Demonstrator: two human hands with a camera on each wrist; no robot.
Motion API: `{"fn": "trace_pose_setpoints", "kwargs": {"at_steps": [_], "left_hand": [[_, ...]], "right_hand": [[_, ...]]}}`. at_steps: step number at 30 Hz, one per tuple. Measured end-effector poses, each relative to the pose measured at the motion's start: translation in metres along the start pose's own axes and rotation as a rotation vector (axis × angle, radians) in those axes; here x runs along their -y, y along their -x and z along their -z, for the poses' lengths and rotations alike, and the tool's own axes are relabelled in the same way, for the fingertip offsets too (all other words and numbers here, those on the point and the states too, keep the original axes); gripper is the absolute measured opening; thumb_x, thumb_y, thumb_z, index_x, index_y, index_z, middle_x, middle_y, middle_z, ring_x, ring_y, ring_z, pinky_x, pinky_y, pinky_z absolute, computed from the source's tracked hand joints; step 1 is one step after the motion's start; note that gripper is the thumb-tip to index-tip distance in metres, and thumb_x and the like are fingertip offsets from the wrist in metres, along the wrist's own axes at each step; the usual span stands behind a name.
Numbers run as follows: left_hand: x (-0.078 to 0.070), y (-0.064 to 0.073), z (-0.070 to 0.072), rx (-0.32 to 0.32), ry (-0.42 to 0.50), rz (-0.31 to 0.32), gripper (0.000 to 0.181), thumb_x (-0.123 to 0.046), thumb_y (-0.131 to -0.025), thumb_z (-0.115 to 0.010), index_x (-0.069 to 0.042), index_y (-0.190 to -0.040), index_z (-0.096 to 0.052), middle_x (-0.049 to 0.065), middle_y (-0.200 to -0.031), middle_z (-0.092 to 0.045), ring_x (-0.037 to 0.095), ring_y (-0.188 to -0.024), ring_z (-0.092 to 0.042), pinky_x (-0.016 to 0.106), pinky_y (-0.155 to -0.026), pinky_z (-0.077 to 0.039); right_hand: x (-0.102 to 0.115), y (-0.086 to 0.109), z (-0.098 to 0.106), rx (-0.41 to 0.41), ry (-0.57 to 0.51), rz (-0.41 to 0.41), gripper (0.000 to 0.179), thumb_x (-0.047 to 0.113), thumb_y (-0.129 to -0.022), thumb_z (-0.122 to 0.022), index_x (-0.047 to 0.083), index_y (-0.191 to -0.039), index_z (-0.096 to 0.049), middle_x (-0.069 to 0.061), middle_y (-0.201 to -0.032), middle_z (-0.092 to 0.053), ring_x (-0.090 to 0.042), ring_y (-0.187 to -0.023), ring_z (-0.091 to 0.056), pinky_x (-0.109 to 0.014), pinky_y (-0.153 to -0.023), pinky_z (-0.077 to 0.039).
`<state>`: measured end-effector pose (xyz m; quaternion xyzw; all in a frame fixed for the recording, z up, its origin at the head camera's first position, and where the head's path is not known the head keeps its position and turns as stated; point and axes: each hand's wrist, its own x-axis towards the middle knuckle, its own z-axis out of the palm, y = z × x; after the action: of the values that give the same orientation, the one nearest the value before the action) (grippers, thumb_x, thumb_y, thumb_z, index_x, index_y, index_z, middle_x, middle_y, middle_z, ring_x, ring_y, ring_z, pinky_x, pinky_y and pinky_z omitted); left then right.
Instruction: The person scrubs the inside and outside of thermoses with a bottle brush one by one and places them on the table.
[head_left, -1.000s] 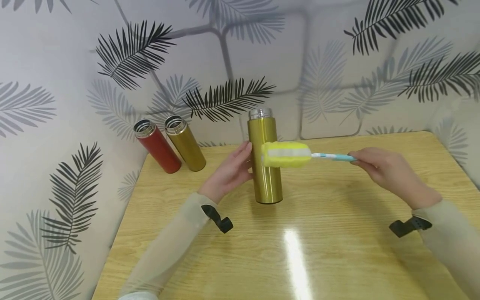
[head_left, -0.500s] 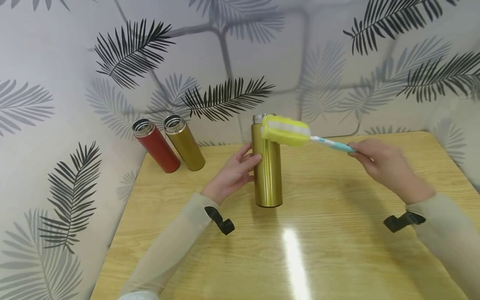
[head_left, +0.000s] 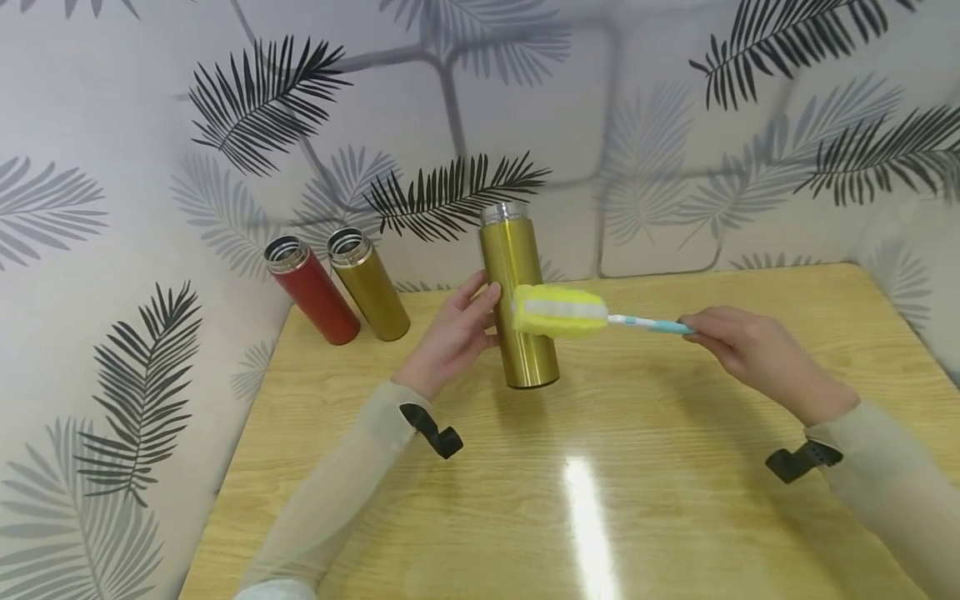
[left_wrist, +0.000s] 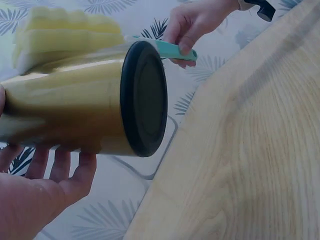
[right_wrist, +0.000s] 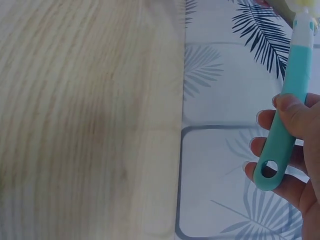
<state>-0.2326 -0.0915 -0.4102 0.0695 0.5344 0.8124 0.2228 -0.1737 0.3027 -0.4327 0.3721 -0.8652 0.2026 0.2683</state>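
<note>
My left hand (head_left: 452, 343) grips a tall gold thermos flask (head_left: 527, 358) by its left side, thumb in front. The flask leans a little, its silver threaded neck toward the upper left, and its black base (left_wrist: 145, 100) faces the left wrist camera, lifted above the table. My right hand (head_left: 757, 350) holds a sponge bottle brush (head_left: 558, 311) by the end of its turquoise handle (right_wrist: 287, 110), thumb pressed along it. The brush lies nearly level, its yellow and white sponge head overlapping the middle of the flask in the head view.
At the back left of the wooden table (head_left: 480, 500), a red flask (head_left: 318, 296) and a shorter gold flask (head_left: 375, 292) stand side by side, both with uncovered mouths. A wall (head_left: 660, 150) with a leaf pattern rises behind the table.
The sponge head rose toward the flask's neck half a second ago and is now back down at its middle. The flask has risen slightly and tipped with its top to the left.
</note>
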Motion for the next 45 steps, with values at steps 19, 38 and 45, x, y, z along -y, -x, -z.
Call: {"fn": "trace_pose_setpoints", "kwargs": {"at_steps": [19, 38, 45], "left_hand": [[-0.001, -0.006, 0.002, -0.046, 0.031, 0.011, 0.047, -0.015, -0.111, -0.048, -0.019, -0.158, -0.041, 0.007, -0.128, -0.062, 0.025, -0.113, -0.062, 0.053, -0.096, -0.049], [0.016, 0.005, -0.014, 0.159, -0.046, 0.077, 0.104, -0.045, -0.073, -0.093, -0.021, -0.156, -0.034, 0.011, -0.137, -0.057, 0.026, -0.118, -0.058, 0.050, -0.103, -0.048], [0.014, 0.005, -0.018, 0.077, -0.134, 0.088, 0.054, -0.009, -0.106, -0.052, -0.013, -0.156, -0.033, 0.010, -0.126, -0.064, 0.021, -0.114, -0.062, 0.053, -0.114, -0.040]], "right_hand": [[-0.005, 0.013, -0.002, -0.025, 0.008, -0.048, 0.062, 0.052, -0.109, -0.038, 0.004, -0.110, -0.078, -0.005, -0.095, -0.073, -0.017, -0.071, -0.065, -0.028, -0.060, -0.050], [-0.010, -0.004, 0.012, -0.126, -0.011, -0.183, 0.026, 0.024, -0.104, -0.065, 0.002, -0.110, -0.078, -0.009, -0.096, -0.075, -0.011, -0.081, -0.063, -0.015, -0.072, -0.045], [-0.012, -0.004, 0.008, -0.152, -0.008, -0.124, 0.062, 0.053, -0.107, -0.045, 0.001, -0.109, -0.078, -0.008, -0.094, -0.074, -0.014, -0.072, -0.061, -0.020, -0.063, -0.044]]}}
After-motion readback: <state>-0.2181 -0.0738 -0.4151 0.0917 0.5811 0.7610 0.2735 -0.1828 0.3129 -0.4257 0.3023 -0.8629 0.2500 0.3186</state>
